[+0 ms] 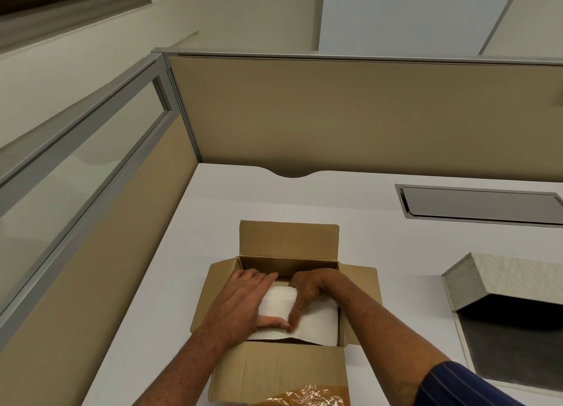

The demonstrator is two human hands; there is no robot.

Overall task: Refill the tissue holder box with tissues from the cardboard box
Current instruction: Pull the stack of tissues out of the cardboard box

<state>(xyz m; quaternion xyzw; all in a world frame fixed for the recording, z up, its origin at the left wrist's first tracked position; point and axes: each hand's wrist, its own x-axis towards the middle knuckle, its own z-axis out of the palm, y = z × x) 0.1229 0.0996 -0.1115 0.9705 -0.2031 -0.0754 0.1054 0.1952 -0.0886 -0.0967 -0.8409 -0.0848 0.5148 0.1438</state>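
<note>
An open cardboard box [289, 241] sits on the white desk, flaps folded out, with white tissues [320, 323] inside. Both of my hands are down in the box. My left hand [243, 302] grips the left side of a stack of tissues [277, 305], and my right hand [307, 293] grips its right side, thumbs meeting at the near edge. The metal tissue holder box [463, 286] lies to the right with its lid up and its dark inside showing.
The white desk [182, 253] is bounded by beige partition walls behind and to the left. A grey cable hatch [481, 204] is set in the desk at the back right. Crumpled brown tape [307, 396] clings to the box's near flap.
</note>
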